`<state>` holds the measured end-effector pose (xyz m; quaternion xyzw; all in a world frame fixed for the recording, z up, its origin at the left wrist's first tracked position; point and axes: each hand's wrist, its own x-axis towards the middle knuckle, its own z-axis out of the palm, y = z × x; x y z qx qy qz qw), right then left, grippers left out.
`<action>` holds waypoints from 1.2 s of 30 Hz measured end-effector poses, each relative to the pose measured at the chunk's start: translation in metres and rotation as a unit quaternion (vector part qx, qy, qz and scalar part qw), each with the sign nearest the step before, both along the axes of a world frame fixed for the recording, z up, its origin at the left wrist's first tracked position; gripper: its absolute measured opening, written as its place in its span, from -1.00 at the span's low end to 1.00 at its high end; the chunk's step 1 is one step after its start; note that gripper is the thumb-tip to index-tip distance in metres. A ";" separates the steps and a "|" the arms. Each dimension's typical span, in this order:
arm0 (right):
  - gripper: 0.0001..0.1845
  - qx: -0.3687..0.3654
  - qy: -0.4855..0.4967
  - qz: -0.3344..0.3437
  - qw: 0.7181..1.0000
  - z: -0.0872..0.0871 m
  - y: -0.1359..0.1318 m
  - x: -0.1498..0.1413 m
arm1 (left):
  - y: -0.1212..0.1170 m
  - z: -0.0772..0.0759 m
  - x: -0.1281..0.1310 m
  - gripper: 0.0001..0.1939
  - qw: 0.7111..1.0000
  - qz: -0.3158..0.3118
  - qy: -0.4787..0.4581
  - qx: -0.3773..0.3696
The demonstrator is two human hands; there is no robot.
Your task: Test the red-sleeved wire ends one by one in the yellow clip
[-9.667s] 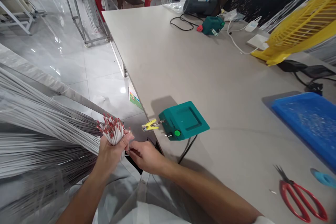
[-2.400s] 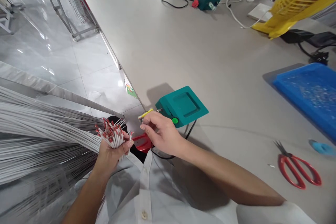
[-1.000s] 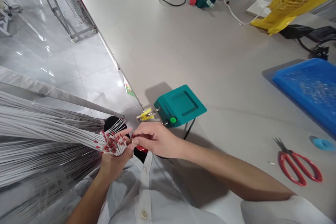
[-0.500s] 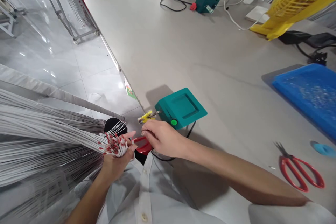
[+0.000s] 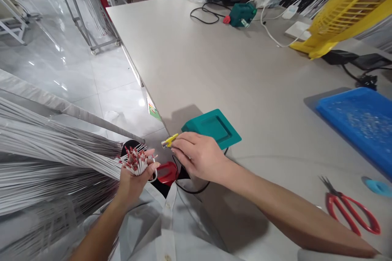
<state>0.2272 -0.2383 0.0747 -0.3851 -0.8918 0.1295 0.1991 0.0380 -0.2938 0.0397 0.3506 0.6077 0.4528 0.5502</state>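
My left hand (image 5: pixel 134 183) is wrapped round a thick bundle of white wires (image 5: pixel 138 164) with red tips, held upright at the table's left edge. A single looped wire (image 5: pixel 154 173) stands apart beside its thumb and forefinger. My right hand (image 5: pixel 200 155) has its fingers drawn together just right of a yellow clip (image 5: pixel 170 141). What they grip, if anything, is hidden. The clip sits at the left side of a teal box (image 5: pixel 216 126) with a sunken square top. My right hand covers the box's front, including its green button.
Long white wires (image 5: pixel 55 142) hang at my left. Scissors with red handles (image 5: pixel 352 210), a light-blue ring (image 5: pixel 379 186) and a blue tray (image 5: pixel 361 118) lie at the right. Farther back stand a yellow fan (image 5: pixel 346 12), a green box (image 5: pixel 242 14) and cords.
My right hand has moved from the wire bundle rightward to the teal box, now covering its button. The single wire is let go from the right fingers. My left hand keeps the bundle.
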 end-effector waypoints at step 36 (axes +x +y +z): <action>-0.70 0.006 -0.251 0.015 0.968 0.008 0.034 0.005 | 0.030 -0.013 0.022 -0.62 0.994 -0.022 0.104 0.020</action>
